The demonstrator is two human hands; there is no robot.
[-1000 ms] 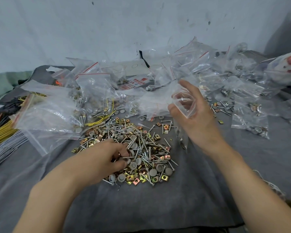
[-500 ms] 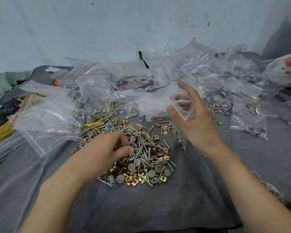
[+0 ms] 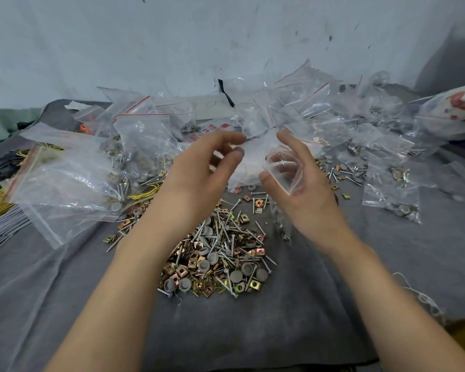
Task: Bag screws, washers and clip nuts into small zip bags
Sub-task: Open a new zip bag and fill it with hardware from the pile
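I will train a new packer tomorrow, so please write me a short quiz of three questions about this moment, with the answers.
1. True or false: the right hand holds the small zip bag with its mouth open.
2. What does the left hand pinch? A) a yellow wire B) a grey washer C) a long screw
3. On what does the loose pile of hardware lie, and where is it relative to the forearms?

Key: 1 true. 2 B. 3 On the grey cloth, between the two forearms.
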